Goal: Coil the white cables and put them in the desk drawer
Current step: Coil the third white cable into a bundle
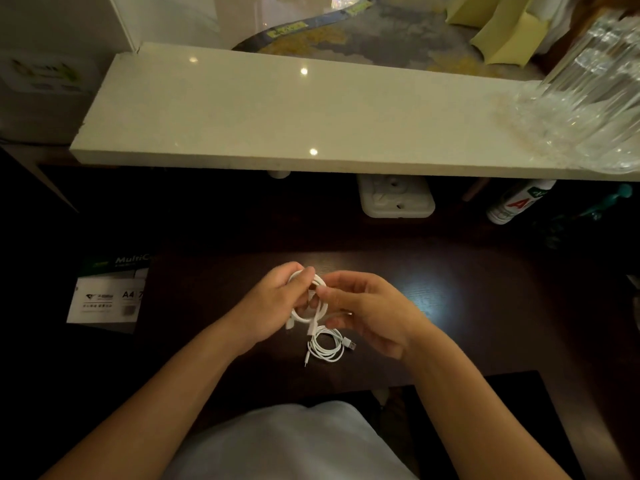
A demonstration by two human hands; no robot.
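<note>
Above the dark desk [467, 306] I hold a white cable wound into a coil [320, 315]. My left hand [277, 303] grips the coil's left side with curled fingers. My right hand [367, 313] pinches the cable at the coil's upper right between thumb and forefinger. A second white cable [327, 346], coiled, lies flat on the desk just below my hands, its USB plug pointing right. No drawer shows in this view.
A pale stone shelf [277, 116] spans the back above the desk. Under it sit a white block [396, 199] and a white bottle [519, 202]. A box of A4 paper [107, 296] lies at the left. Clear glassware [595, 91] stands at the shelf's right end.
</note>
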